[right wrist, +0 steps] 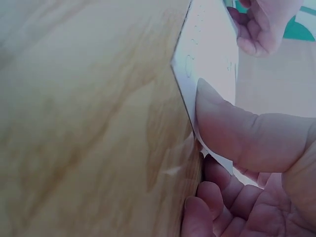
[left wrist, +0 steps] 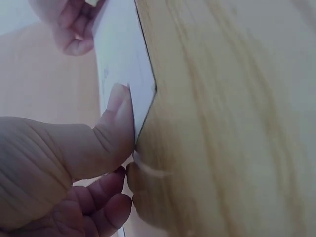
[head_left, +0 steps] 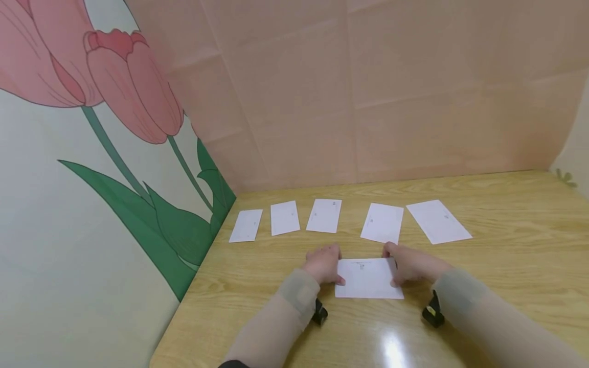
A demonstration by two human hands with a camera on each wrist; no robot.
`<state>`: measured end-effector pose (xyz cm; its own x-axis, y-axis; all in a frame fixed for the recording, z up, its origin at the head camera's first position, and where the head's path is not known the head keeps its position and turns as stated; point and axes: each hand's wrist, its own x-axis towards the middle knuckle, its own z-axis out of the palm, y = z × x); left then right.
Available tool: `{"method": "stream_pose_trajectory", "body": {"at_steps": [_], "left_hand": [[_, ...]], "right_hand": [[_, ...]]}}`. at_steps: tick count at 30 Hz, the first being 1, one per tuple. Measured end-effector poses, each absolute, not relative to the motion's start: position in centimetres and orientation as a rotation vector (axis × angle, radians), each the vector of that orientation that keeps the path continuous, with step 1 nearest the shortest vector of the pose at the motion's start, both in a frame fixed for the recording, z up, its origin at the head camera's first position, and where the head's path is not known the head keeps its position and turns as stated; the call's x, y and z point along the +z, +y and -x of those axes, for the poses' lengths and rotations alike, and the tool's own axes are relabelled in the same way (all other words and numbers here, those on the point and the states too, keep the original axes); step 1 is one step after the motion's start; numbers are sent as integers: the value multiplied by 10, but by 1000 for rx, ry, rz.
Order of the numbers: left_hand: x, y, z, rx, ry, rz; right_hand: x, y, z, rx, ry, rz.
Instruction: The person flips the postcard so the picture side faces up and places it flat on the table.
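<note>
A white sheet of paper (head_left: 369, 281) with small faint print lies crosswise between the two hands, low over the wooden table. At its left edge, the left hand (head_left: 323, 264) pinches it, thumb on top and the other fingers bent at the side. From the opposite edge the right hand (head_left: 414, 264) grips the sheet between thumb and fingers. In the right wrist view, the sheet (right wrist: 210, 59) bends at the corner near the right thumb. The left wrist view shows the left thumb lying flat over the sheet's (left wrist: 123, 54) edge.
Several more white sheets lie in a row farther back, from one at the far left (head_left: 246, 225) to one at the right (head_left: 438, 221). Behind the wooden table (head_left: 520, 245) hangs a pinkish covering (head_left: 294, 102). A wall with painted tulips (head_left: 133, 87) borders the left side.
</note>
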<state>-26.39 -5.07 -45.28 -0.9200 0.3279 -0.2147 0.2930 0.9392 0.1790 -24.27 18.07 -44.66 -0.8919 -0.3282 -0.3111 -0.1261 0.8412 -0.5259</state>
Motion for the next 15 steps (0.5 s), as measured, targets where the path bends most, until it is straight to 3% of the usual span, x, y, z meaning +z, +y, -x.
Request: {"method": "stream_pose_trajectory", "body": {"at_steps": [15], "left_hand": [[-459,-59,256,573,2771,-380]], "right_hand": [[-448,183,230,-803,2687,346]]}}
